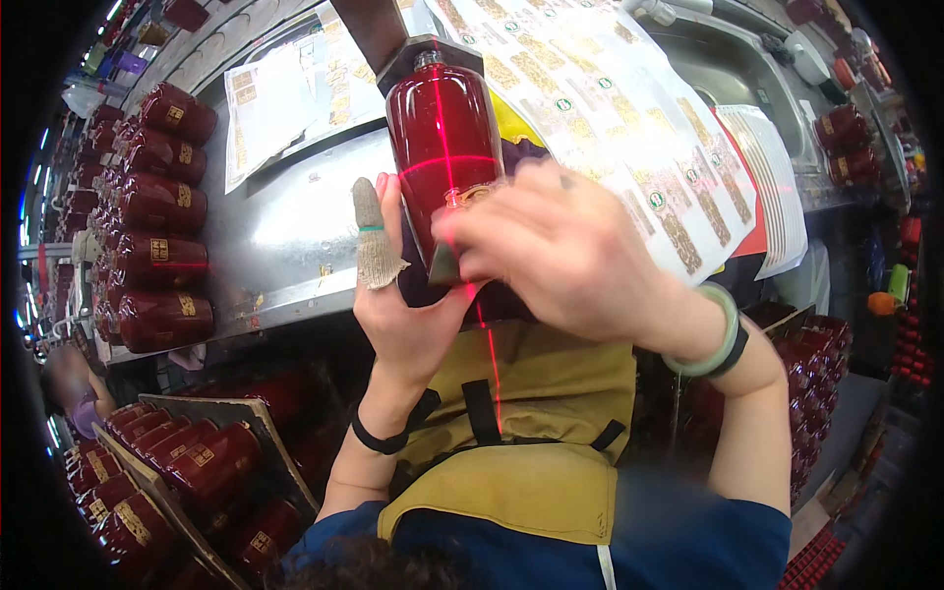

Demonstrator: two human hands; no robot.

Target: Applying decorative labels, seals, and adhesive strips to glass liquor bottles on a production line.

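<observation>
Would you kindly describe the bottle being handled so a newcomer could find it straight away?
Start at the metal bench with label sheets spread on it. At its front edge, the left hand and right hand hold one red bottle. Unlike the red bottles lying stacked at the left, it stands upright with a red laser cross on it.

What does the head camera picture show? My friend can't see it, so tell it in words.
A person's left hand holds a red bottle upright over a metal table while the right hand presses on its front. A red laser cross shines on the bottle, label sheets lie behind, and more red bottles are stacked at left.
</observation>
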